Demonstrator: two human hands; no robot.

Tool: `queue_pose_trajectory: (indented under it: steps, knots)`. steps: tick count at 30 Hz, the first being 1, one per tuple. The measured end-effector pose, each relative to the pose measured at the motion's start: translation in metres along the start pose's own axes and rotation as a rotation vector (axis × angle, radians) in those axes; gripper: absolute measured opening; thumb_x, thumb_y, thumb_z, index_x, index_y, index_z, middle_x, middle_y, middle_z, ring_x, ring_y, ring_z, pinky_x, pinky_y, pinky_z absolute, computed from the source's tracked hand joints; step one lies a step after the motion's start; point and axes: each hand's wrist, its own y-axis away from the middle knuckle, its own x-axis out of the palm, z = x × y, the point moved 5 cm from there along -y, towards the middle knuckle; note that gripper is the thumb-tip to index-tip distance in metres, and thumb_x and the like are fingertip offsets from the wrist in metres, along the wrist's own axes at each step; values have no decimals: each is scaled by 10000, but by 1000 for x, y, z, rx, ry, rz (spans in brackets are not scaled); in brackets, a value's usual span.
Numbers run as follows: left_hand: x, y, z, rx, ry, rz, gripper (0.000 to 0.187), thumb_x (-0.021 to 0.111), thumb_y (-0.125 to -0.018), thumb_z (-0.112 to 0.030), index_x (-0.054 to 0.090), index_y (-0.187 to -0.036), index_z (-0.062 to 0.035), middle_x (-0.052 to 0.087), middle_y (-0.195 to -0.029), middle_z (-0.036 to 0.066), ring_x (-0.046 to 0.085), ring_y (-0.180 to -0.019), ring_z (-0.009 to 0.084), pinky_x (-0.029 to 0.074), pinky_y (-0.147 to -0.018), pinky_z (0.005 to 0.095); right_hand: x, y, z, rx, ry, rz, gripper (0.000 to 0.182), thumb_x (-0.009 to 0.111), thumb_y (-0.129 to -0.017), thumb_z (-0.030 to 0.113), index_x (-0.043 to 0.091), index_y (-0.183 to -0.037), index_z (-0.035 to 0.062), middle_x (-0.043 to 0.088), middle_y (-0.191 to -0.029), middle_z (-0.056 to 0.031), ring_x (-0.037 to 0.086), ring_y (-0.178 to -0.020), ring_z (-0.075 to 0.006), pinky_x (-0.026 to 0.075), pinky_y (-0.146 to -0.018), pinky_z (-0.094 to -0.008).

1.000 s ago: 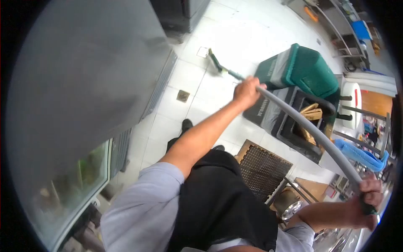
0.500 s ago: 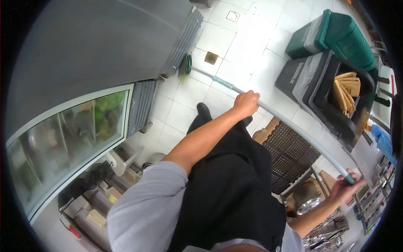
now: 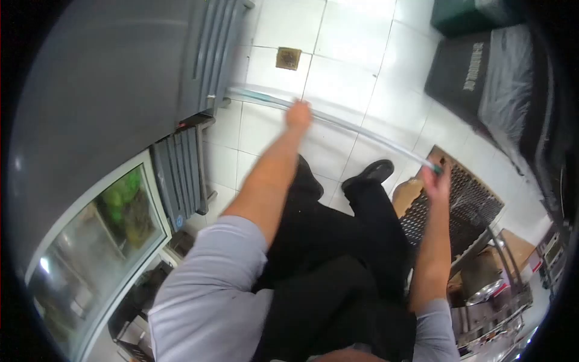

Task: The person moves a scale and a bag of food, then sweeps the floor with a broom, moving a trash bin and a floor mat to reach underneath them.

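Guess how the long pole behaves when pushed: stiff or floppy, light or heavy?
Probably stiff: the pole runs almost straight between the left hand and right hand. Likely light for its length, since it looks slim. Slipperiness is harder to call; motion blur hides the surface texture.

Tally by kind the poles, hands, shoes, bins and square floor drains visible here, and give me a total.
Poles: 1, the long pole
Hands: 2, left hand and right hand
Shoes: 2, left shoe and right shoe
Bins: 2, green bin and black bin, both partly in frame
Floor drains: 1, the square drain
Total: 8
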Motion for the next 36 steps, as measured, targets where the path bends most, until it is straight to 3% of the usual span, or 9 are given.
queue_pose_trajectory:
  steps: [5, 10, 14, 17, 22, 26, 30, 33, 36]
  knots:
    - [-45, -47, 192, -372, -65, 67, 558, 613, -993, -356, 525, -1524, -207, 356, -1698, 171, 570, -1390, 410, 569, -1024, 534, 237, -34, -182, 182, -49, 42, 556, 477, -1113, 518, 507, -1205, -29, 651, -1319, -281, 679, -1110, -512, 611, -990, -551]
    - [53, -90, 211, 35, -351, -165, 623, 639, -986, -305, 466, -1533, -60, 284, -1704, 246, 479, -1456, 453, 523, -1100, 542, 197, -28, -141, 46, 13, 48, 475, 462, -1129, 469, 508, -1119, -4, 653, -1293, -284, 671, -1131, -521, 603, -998, -572]
    - [-22, -22, -5, 104, 88, -58, 608, 645, -958, -235, 514, -1517, -38, 411, -1629, 267, 274, -1586, 394, 513, -1100, 548, 71, 22, 12, -115, -35, 1, 597, 546, -1093, 478, 629, -1154, -110, 640, -1315, -287, 693, -1096, -404, 587, -1042, -518]
    - [-37, 61, -161, 259, 317, -111, 440, 543, -1004, -193, 651, -1415, -78, 465, -1573, 307, 698, -1144, 386, 565, -959, 518, -36, 150, 131, -313, -49, -146, 511, 651, -1061, 395, 659, -1156, -108, 687, -1264, -273, 711, -1058, -344, 629, -960, -416]
    - [-120, 195, -293, 551, 606, 127, 332, 655, -907, -185, 691, -1216, -69, 600, -1392, 312, 715, -1072, 403, 573, -934, 534, -203, 307, 275, -567, 3, -119, 450, 649, -1062, 369, 664, -1263, -33, 698, -1311, -226, 714, -1120, -309, 643, -914, -413]
    - [-80, 137, -202, 347, 682, -85, 258, 626, -868, -92, 670, -1112, -21, 669, -1098, 224, 679, -1016, 439, 561, -889, 548, -132, 180, 196, -366, -63, -28, 290, 695, -1036, 272, 664, -1163, 13, 696, -1263, -247, 714, -1033, -325, 646, -863, -413]
    - [11, -27, 76, -88, 61, -181, 334, 628, -974, -217, 665, -1258, -45, 617, -1407, 233, 706, -1119, 390, 567, -970, 527, 105, 49, -59, -67, 106, 218, 428, 665, -1045, 326, 606, -1207, -66, 646, -1284, -249, 688, -1042, -384, 600, -969, -467]
    - [-71, -17, 123, -367, 8, -208, 435, 531, -1036, -312, 612, -1424, -134, 240, -1734, 204, 408, -1465, 521, 381, -1165, 654, 221, 83, -138, 101, -211, 138, 458, 550, -1110, 393, 564, -1269, -37, 594, -1385, -266, 655, -1180, -494, 581, -1026, -542]
    - [-85, -10, 54, -114, -58, -354, 443, 562, -1000, -282, 617, -1411, -126, 306, -1703, 213, 309, -1532, 499, 235, -1221, 713, 176, 110, -86, -23, -204, 50, 501, 556, -1106, 364, 547, -1281, -105, 560, -1418, -282, 607, -1249, -512, 541, -1086, -550]
